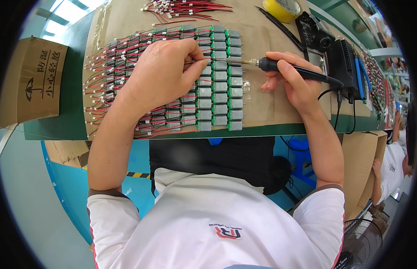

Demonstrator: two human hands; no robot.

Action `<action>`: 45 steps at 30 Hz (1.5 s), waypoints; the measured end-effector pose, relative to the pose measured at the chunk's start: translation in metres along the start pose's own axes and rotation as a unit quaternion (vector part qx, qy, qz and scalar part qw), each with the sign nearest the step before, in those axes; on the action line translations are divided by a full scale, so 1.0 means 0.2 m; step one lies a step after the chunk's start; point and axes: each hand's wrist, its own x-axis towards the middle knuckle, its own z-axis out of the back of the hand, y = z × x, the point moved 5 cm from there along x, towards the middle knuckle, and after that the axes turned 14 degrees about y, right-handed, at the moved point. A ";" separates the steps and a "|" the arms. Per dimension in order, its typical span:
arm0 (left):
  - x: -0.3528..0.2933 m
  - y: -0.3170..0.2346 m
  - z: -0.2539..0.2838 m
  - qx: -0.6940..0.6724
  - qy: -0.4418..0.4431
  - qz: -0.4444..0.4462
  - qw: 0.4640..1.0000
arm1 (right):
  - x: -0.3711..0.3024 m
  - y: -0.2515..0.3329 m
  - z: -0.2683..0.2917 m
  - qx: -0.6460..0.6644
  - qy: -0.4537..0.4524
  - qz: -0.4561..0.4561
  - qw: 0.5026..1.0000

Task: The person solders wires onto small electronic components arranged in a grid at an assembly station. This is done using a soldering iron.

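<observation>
Rows of small grey motors (pixel 219 92) with green ends lie packed together on the brown cardboard sheet (pixel 262 101). Red and black wire leads with white plugs (pixel 100 87) trail from many of them toward the left. Above the upper rows, my left hand (pixel 161 71) is closed in a pinch on a thin wire lead, whose end is mostly hidden by the fingers. My right hand (pixel 298 80) grips the black handle of a soldering iron (pixel 273 65). The iron's tip points left and reaches over the motors, close to my left fingertips; whether it touches one, I cannot tell.
Loose red wire leads (pixel 186 6) are heaped at the back. At back right are a yellow roll (pixel 282 10), a black stick-like tool (pixel 282 29) and a soldering station (pixel 345 67) with cables. A cardboard box (pixel 31 80) stands left; a co-worker (pixel 392 166) is far right.
</observation>
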 end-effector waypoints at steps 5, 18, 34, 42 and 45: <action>0.00 0.00 0.00 -0.005 0.000 0.000 1.000 | 0.00 0.00 0.00 0.005 0.002 0.001 1.000; 0.00 0.00 0.00 -0.003 0.005 0.002 1.000 | 0.00 -0.01 0.01 0.002 0.003 0.002 1.000; -0.03 -0.07 0.06 -0.013 0.063 -0.009 0.998 | 0.00 -0.01 0.01 0.016 -0.004 -0.004 1.000; -0.05 -0.03 0.03 0.013 0.041 -0.104 0.994 | 0.00 -0.01 0.01 0.014 0.002 -0.004 1.000; -0.04 -0.04 0.04 -0.010 0.030 -0.102 0.994 | 0.00 0.00 0.01 0.010 0.006 0.004 1.000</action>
